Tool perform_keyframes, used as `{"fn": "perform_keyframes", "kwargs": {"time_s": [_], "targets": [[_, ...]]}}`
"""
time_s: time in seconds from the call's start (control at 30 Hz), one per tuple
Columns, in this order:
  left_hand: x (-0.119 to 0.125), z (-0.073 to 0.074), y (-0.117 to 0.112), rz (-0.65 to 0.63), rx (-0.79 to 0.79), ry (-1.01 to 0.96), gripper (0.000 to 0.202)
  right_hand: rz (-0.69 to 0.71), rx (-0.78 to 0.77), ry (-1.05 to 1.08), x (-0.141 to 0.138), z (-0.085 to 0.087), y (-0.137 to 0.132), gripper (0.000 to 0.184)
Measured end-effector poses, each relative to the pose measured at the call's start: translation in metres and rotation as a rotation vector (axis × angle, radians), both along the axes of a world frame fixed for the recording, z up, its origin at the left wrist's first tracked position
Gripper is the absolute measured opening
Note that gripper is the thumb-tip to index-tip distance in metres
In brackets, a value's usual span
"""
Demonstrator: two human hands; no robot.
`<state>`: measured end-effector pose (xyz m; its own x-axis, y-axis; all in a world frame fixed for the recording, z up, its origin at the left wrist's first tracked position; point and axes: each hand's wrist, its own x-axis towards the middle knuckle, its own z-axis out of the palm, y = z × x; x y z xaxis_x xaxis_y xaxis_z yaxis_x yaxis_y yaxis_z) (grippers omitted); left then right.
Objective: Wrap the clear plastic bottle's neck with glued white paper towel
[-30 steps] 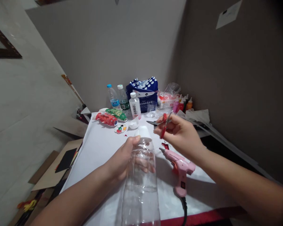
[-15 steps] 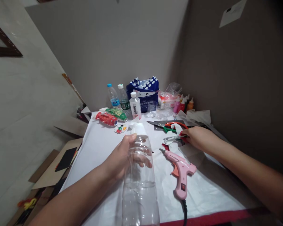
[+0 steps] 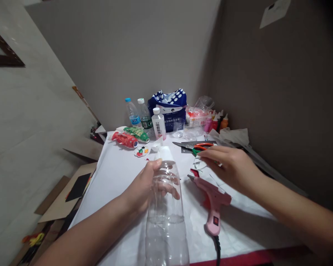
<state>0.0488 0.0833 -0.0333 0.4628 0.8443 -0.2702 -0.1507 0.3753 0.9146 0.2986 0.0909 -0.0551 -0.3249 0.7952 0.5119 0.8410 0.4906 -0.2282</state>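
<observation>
My left hand (image 3: 150, 181) is wrapped round the narrowing upper part of a clear plastic bottle (image 3: 166, 221). A band of white material (image 3: 165, 153) covers the bottle's top end, by my left thumb. My right hand (image 3: 233, 164) stretches over the right side of the table, its fingers extended and its fingertips at a white scrap (image 3: 201, 163). Whether those fingertips grip the scrap is unclear. Scissors with orange and green handles (image 3: 201, 147) lie just beyond, partly hidden. Closer to me rests a pink glue gun (image 3: 212, 201).
Two fish-shaped figures, one red (image 3: 124, 139) and one green (image 3: 137, 133), lie at the back left beside a paint palette (image 3: 141, 151). Behind stand several bottles and a blue bag (image 3: 169, 111). Paint bottles (image 3: 218, 122) line the back right. The glue gun's black cord (image 3: 217, 249) crosses the front edge.
My right hand has left the red-handled scissors and moved left onto the white scrap, covering the scissors. My left hand keeps the bottle almost in place.
</observation>
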Motion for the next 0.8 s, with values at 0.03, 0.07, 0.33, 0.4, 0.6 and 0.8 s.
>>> {"fn": "perform_keyframes", "kwargs": {"time_s": [0.03,0.07,0.33,0.4,0.6,0.8], "targets": [[0.002,0.0,-0.001,0.002,-0.001,0.01,0.043,0.06,0.025,0.031,-0.012,0.005,-0.007,0.014],[0.003,0.0,-0.002,0.005,0.004,0.028,0.043,0.14,0.048,0.067,-0.022,0.009,-0.013,0.015],[0.001,0.004,-0.017,-0.019,0.071,0.092,0.044,0.357,0.209,0.248,-0.051,0.027,-0.025,0.014],[0.0,0.004,-0.019,-0.009,0.074,0.107,0.044,0.365,0.225,0.214,-0.052,0.03,-0.031,0.015],[0.001,0.002,-0.02,-0.018,0.146,0.114,0.044,0.327,0.279,0.066,-0.057,0.04,-0.045,0.017],[0.0,0.005,-0.022,-0.033,0.191,0.165,0.043,0.36,0.251,0.156,-0.058,0.038,-0.037,0.017]]}}
